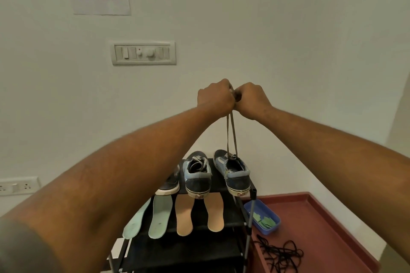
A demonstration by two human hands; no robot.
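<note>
Grey lace [231, 133] ends hidden; left hand [214, 96], right hand [253, 100] fingers clenched round it.

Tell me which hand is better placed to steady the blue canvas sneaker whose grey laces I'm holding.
Right, probably: left hand and right hand both pinch the grey laces, but the blue canvas sneaker stands on the right hand's side.

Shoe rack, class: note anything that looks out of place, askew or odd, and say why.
Four insoles lie loose on the second shelf, tips overhanging. Two blue shoes' heels overhang the top shelf. Black laces lie tangled on the red tray. Left hand and right hand pull one shoe's grey laces up.
</note>
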